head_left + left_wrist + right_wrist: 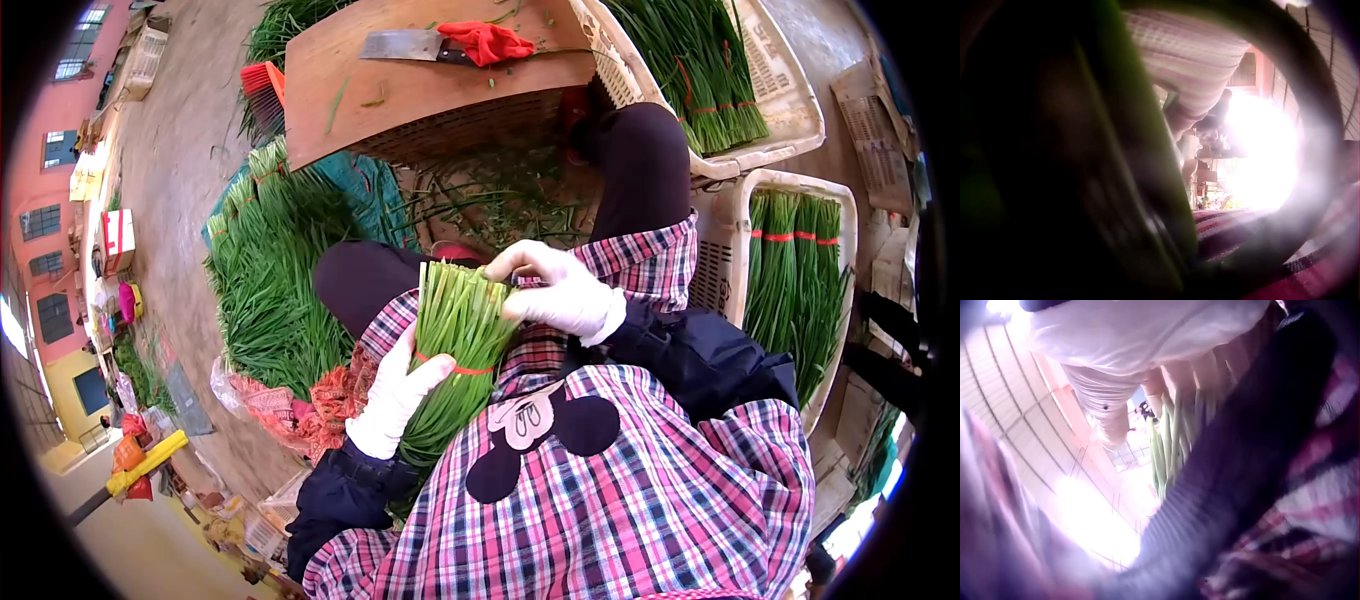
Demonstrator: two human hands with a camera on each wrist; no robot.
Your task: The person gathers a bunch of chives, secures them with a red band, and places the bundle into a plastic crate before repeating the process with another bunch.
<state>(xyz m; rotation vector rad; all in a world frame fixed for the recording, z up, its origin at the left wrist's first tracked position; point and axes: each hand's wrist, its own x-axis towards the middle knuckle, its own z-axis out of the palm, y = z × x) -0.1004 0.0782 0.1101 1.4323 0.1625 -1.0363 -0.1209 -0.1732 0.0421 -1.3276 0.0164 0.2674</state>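
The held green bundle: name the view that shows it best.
The head view: the bundle shows clearly there, from stalk ends to red band. The left wrist view gives only dark, blurred green; the right wrist view, some pale stalks.

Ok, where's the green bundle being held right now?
The green bundle is near the head view's centre, in front of the plaid smock, with the left hand gripping it beside its red band and the right hand at its upper end.
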